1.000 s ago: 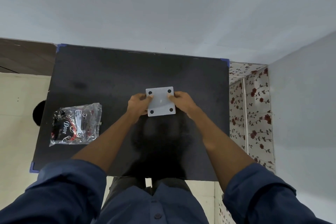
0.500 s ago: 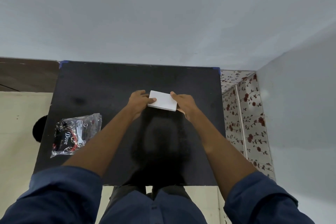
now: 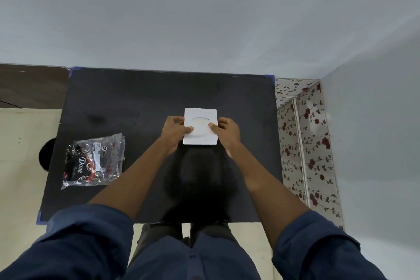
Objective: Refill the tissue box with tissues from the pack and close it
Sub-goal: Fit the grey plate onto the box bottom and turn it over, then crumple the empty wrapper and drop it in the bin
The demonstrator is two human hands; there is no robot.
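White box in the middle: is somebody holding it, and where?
Yes. Both hands hold the white tissue box by its opposite side edges: the left hand on its left edge, the right hand on its right, thumbs pressing the top face beside the oval opening.

We see the white tissue box (image 3: 200, 126) turned over since a second ago, when its underside with four dark feet faced us; half a second back it showed edge-on, tilted; now the face with the oval opening is up; the left hand (image 3: 175, 130) and right hand (image 3: 226, 132) have shifted their hold (thumbs now on the top face, at either side of the opening)
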